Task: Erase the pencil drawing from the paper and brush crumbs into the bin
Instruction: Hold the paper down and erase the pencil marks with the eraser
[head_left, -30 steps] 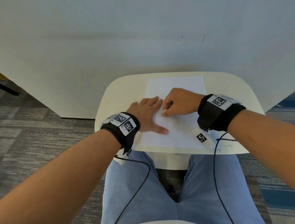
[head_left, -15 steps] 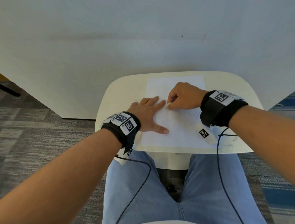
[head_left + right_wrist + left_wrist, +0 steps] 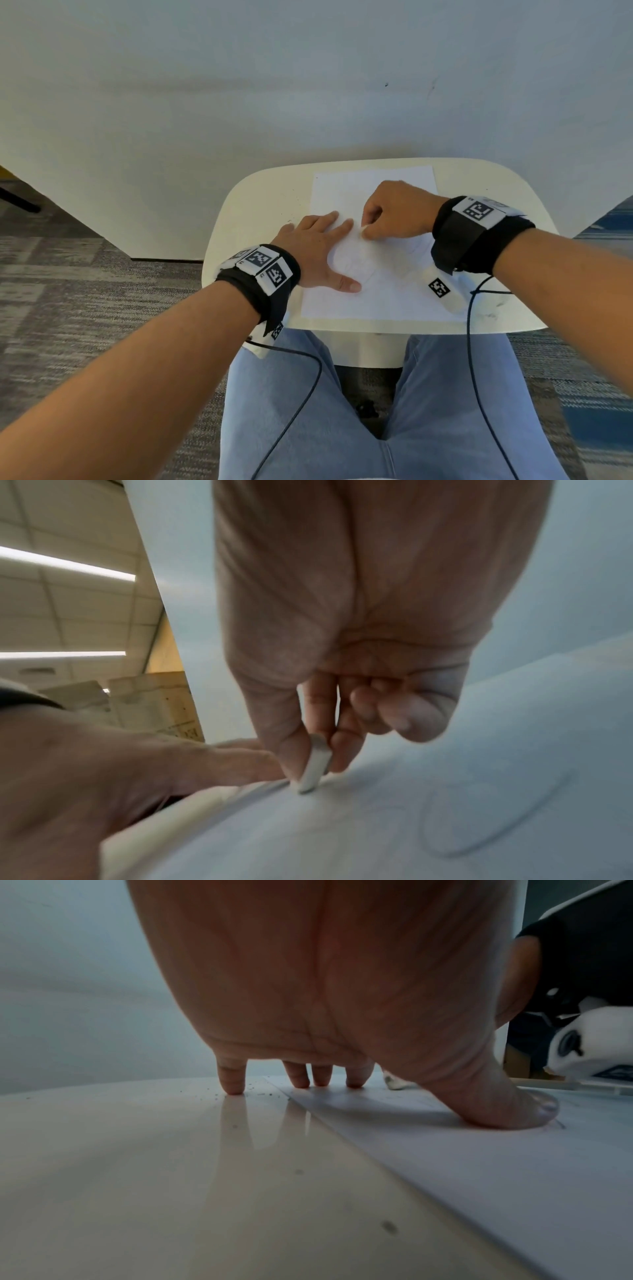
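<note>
At frame centre, on the desk [image 3: 260,192], our left hand [image 3: 313,251] lies flat, fingers spread on the paper [image 3: 387,298]; right hand [image 3: 399,212] pinches the eraser [image 3: 313,767]. Short, light strokes should avoid creasing.

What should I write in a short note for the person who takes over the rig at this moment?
Left hand: flat, fingers straight, pressing the paper down on the table.
Right hand: pinches the eraser, its tip on the paper.
Done: part of the rubbing; crumbs lie on the table.
Left: faint pencil lines remain; then brush the crumbs away. No bin in view.
</note>
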The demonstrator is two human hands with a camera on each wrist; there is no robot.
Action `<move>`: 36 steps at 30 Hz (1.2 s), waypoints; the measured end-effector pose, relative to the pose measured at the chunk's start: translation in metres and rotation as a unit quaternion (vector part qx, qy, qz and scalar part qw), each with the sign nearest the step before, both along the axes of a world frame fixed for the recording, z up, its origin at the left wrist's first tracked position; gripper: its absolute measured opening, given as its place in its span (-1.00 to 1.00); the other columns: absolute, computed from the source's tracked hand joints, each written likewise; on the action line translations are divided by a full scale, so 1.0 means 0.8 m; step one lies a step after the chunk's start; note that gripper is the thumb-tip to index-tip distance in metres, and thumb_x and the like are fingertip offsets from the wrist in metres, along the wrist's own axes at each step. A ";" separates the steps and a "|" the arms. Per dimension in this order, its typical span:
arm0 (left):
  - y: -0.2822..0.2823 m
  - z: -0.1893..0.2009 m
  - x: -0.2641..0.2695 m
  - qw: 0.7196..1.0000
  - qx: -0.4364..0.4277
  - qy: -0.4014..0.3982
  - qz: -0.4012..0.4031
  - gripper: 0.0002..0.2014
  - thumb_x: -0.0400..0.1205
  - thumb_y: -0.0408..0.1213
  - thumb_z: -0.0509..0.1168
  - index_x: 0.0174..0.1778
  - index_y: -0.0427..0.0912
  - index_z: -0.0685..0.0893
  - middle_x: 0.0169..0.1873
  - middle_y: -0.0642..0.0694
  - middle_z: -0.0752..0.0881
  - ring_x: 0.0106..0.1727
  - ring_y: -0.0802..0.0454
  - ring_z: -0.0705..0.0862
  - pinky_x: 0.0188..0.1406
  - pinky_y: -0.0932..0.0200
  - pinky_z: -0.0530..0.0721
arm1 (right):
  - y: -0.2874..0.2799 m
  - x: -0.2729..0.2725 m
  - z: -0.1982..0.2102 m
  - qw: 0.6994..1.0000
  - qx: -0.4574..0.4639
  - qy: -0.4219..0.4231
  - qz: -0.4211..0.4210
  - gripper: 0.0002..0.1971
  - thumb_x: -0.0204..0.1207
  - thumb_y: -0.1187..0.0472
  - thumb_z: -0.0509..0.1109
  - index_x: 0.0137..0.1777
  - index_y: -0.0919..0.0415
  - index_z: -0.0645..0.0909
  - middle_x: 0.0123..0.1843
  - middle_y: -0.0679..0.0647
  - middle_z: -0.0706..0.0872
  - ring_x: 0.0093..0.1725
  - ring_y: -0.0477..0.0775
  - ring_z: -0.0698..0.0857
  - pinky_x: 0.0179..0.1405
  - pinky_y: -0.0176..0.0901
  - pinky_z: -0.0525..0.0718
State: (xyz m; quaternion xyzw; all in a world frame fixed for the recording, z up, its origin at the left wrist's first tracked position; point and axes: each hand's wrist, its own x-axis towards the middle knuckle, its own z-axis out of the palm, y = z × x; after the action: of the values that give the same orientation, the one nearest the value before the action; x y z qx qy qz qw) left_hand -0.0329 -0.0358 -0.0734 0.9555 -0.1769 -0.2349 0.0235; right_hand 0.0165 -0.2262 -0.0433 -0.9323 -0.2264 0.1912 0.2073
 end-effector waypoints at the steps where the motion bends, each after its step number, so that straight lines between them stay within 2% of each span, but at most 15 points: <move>1: 0.000 0.000 0.000 1.000 0.001 0.001 0.001 0.18 0.32 0.59 0.25 0.71 0.22 -0.22 0.73 0.08 -0.21 0.73 -0.02 -0.15 0.66 -0.29 -0.02 | -0.001 0.001 -0.001 1.000 0.007 -0.015 -0.011 -0.91 0.41 0.09 0.53 -0.28 0.05 0.77 -0.32 -0.18 0.73 -0.26 -0.08 0.69 -0.18 -0.14 0.69; 3: 0.000 0.000 -0.001 1.000 0.002 0.003 0.000 0.18 0.32 0.59 0.25 0.71 0.22 -0.23 0.73 0.08 -0.21 0.73 -0.02 -0.15 0.66 -0.30 -0.02 | 0.001 -0.004 -0.002 1.000 0.008 0.006 0.008 -0.90 0.40 0.09 0.54 -0.30 0.05 0.76 -0.38 -0.17 0.70 -0.34 -0.09 0.67 -0.27 -0.14 0.68; 5: 0.000 0.001 -0.002 1.000 0.003 0.003 -0.001 0.18 0.32 0.58 0.25 0.71 0.22 -0.23 0.73 0.08 -0.21 0.73 -0.02 -0.15 0.66 -0.29 -0.01 | 0.004 -0.014 -0.001 0.998 0.003 0.056 0.042 -0.89 0.41 0.08 0.56 -0.23 0.10 0.78 -0.42 -0.13 0.68 -0.42 -0.01 0.65 -0.43 -0.17 0.70; 6: 0.000 0.001 -0.002 1.000 0.004 0.003 -0.002 0.17 0.32 0.58 0.25 0.71 0.23 -0.23 0.73 0.08 -0.21 0.73 -0.02 -0.15 0.66 -0.29 -0.01 | 0.002 -0.014 0.000 0.998 0.004 0.059 0.038 -0.87 0.42 0.06 0.56 -0.21 0.11 0.79 -0.41 -0.11 0.69 -0.41 0.02 0.66 -0.44 -0.17 0.71; 9: 0.000 0.002 -0.001 1.000 0.006 0.003 -0.001 0.16 0.32 0.59 0.25 0.71 0.24 -0.23 0.73 0.07 -0.21 0.73 -0.03 -0.15 0.66 -0.29 -0.01 | -0.005 -0.002 -0.001 1.000 0.021 -0.007 -0.019 -0.86 0.42 0.07 0.55 -0.24 0.13 0.79 -0.35 -0.11 0.74 -0.28 0.02 0.74 -0.22 -0.04 0.77; 12: 0.000 0.001 -0.002 1.000 0.006 0.003 -0.001 0.16 0.33 0.58 0.25 0.71 0.26 -0.23 0.73 0.07 -0.21 0.73 -0.03 -0.15 0.66 -0.29 -0.01 | 0.002 -0.010 -0.004 1.000 0.017 -0.004 0.017 -0.87 0.42 0.11 0.54 -0.26 0.15 0.77 -0.47 -0.17 0.66 -0.42 -0.14 0.62 -0.31 -0.20 0.60; 15: -0.001 0.002 -0.002 1.000 0.008 0.005 -0.001 0.16 0.33 0.58 0.25 0.71 0.26 -0.23 0.73 0.08 -0.22 0.73 -0.02 -0.16 0.66 -0.28 -0.02 | 0.002 -0.015 0.000 0.997 0.008 0.055 0.045 -0.87 0.42 0.07 0.56 -0.24 0.10 0.79 -0.51 -0.20 0.67 -0.48 -0.07 0.61 -0.44 -0.22 0.66; 17: -0.002 0.003 -0.001 1.000 0.011 0.005 -0.001 0.16 0.33 0.58 0.25 0.71 0.26 -0.23 0.73 0.07 -0.22 0.73 -0.03 -0.15 0.66 -0.28 0.00 | -0.006 -0.004 0.000 1.000 0.007 0.012 0.010 -0.86 0.43 0.06 0.55 -0.23 0.12 0.80 -0.38 -0.17 0.73 -0.38 -0.07 0.67 -0.28 -0.15 0.71; 19: -0.002 0.003 -0.002 1.000 0.016 0.001 -0.004 0.16 0.33 0.59 0.24 0.71 0.25 -0.23 0.73 0.06 -0.21 0.73 -0.04 -0.14 0.65 -0.29 0.02 | -0.008 -0.002 -0.002 1.000 0.014 -0.012 -0.005 -0.86 0.42 0.06 0.54 -0.28 0.11 0.78 -0.36 -0.16 0.73 -0.34 -0.11 0.67 -0.20 -0.15 0.68; 23: -0.002 0.004 -0.002 1.000 0.019 0.009 -0.005 0.15 0.33 0.59 0.23 0.70 0.28 -0.25 0.73 0.06 -0.23 0.73 -0.05 -0.17 0.66 -0.30 0.01 | -0.006 -0.013 0.003 0.996 -0.005 0.072 0.045 -0.86 0.41 0.05 0.56 -0.27 0.09 0.77 -0.54 -0.23 0.64 -0.45 -0.03 0.62 -0.45 -0.23 0.69; 27: -0.003 0.005 0.000 1.000 0.024 0.009 -0.009 0.14 0.33 0.59 0.23 0.69 0.31 -0.25 0.73 0.04 -0.23 0.73 -0.06 -0.17 0.65 -0.31 0.05 | -0.019 -0.001 0.001 1.000 0.015 -0.003 -0.019 -0.85 0.44 0.11 0.51 -0.25 0.17 0.77 -0.42 -0.11 0.69 -0.37 0.06 0.70 -0.42 -0.14 0.71; 30: -0.007 0.006 0.001 0.999 0.031 0.001 -0.009 0.13 0.33 0.60 0.22 0.70 0.30 -0.21 0.74 0.05 -0.19 0.73 -0.06 -0.13 0.63 -0.32 0.11 | -0.018 -0.012 -0.003 1.000 0.016 0.014 0.019 -0.87 0.46 0.11 0.50 -0.24 0.15 0.77 -0.40 -0.09 0.69 -0.48 -0.11 0.63 -0.43 -0.23 0.68; 32: -0.009 0.008 0.001 0.999 0.038 -0.014 -0.011 0.08 0.35 0.60 0.18 0.71 0.29 -0.16 0.74 0.03 -0.14 0.73 -0.06 -0.08 0.62 -0.34 0.10 | -0.020 -0.015 -0.004 0.999 0.013 0.034 0.032 -0.85 0.50 0.08 0.50 -0.16 0.14 0.80 -0.31 -0.08 0.74 -0.56 -0.20 0.63 -0.51 -0.28 0.67; 34: -0.012 0.011 0.001 0.999 0.041 -0.030 -0.013 0.03 0.40 0.59 0.14 0.72 0.25 -0.09 0.74 -0.01 -0.08 0.73 -0.07 -0.04 0.63 -0.34 0.04 | -0.028 -0.007 -0.005 1.000 0.027 0.003 -0.002 -0.83 0.53 0.08 0.48 -0.10 0.17 0.81 -0.19 -0.03 0.77 -0.48 -0.18 0.69 -0.53 -0.21 0.72; 36: -0.016 0.013 0.002 0.998 0.034 -0.044 -0.020 0.00 0.44 0.56 0.14 0.72 0.17 0.00 0.74 -0.04 -0.02 0.73 -0.05 -0.02 0.65 -0.32 -0.01 | -0.033 -0.001 -0.010 0.998 0.041 -0.029 -0.039 -0.82 0.53 0.08 0.48 -0.09 0.19 0.80 -0.14 0.02 0.77 -0.34 -0.05 0.73 -0.53 -0.22 0.73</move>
State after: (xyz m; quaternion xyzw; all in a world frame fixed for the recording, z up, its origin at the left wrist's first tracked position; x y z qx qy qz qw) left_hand -0.0312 -0.0483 -0.0627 0.9613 -0.1892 -0.1991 -0.0213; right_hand 0.0159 -0.2525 -0.0513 -0.9364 -0.2033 0.1464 0.2457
